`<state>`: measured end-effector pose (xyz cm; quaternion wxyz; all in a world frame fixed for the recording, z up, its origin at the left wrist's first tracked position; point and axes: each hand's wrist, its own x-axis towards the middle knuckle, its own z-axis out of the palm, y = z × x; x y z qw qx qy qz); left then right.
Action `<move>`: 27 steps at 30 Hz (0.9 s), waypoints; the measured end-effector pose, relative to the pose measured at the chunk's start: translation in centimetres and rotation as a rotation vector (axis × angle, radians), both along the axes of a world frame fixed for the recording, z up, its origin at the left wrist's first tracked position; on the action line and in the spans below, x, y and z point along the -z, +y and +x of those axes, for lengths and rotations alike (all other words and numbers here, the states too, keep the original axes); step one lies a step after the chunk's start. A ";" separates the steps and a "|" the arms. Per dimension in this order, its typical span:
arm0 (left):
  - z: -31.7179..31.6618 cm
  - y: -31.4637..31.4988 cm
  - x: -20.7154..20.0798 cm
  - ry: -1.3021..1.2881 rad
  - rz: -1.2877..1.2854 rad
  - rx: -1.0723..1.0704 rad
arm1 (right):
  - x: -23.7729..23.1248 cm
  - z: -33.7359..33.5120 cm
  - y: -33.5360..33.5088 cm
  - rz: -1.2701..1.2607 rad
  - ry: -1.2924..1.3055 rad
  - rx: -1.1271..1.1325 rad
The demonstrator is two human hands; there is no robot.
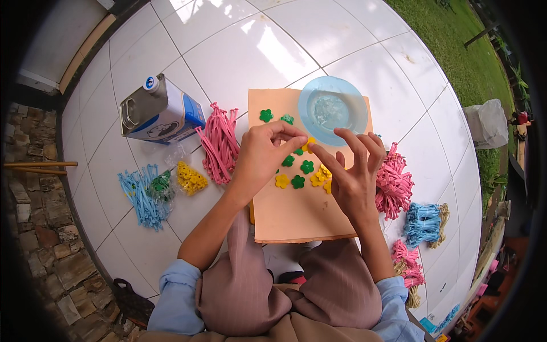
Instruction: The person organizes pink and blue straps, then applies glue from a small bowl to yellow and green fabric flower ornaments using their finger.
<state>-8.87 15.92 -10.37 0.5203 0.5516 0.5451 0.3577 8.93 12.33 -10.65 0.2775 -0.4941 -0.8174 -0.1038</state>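
Observation:
My left hand [264,149] pinches a small yellow flower-shaped piece [308,145] between thumb and forefinger, above a tan board [285,219]. From the other side, my right hand [358,178] reaches in with its index fingertip against that piece; its other fingers are spread apart. Beneath the hands, several green flower pieces [307,166] lie on the board, with a yellow flower piece [282,181] at the left and a small cluster of yellow flower pieces [322,175] beside my right hand. A pale blue bowl [358,108] with clear contents stands at the board's far right corner.
To the left are a metal can [165,111], pink strands [219,142], blue strands [139,196] and a bag of yellow pieces [191,178]. Pink bundles [393,185] and a blue bundle [423,224] lie right. White tiles [228,48] surround the board; grass [439,45] borders them.

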 end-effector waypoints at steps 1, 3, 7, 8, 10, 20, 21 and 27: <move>0.0 0.1 0.0 -0.020 -0.026 -0.001 | -0.1 0.1 0.0 0.000 -0.023 -0.004; 0.0 0.0 0.5 -0.017 0.004 -0.010 | -0.2 0.3 0.1 0.000 0.015 0.031; 0.9 -0.5 0.7 0.318 0.109 0.000 | 0.0 1.4 0.8 -0.057 0.083 0.112; 1.4 -0.6 0.7 0.314 0.112 0.003 | 0.1 1.7 1.0 -0.094 0.096 0.140; 2.3 -0.8 0.8 0.520 0.368 0.027 | 0.8 2.0 1.5 -0.113 0.086 0.158; 2.5 -1.4 2.5 0.706 0.659 0.001 | 2.1 1.6 3.5 -0.171 -0.060 0.089; 2.4 -1.5 2.2 0.694 0.666 -0.004 | 2.1 1.6 3.5 -0.185 -0.072 0.073; 2.7 -2.1 1.5 0.613 0.606 0.140 | 0.7 2.8 1.8 -0.214 0.125 0.202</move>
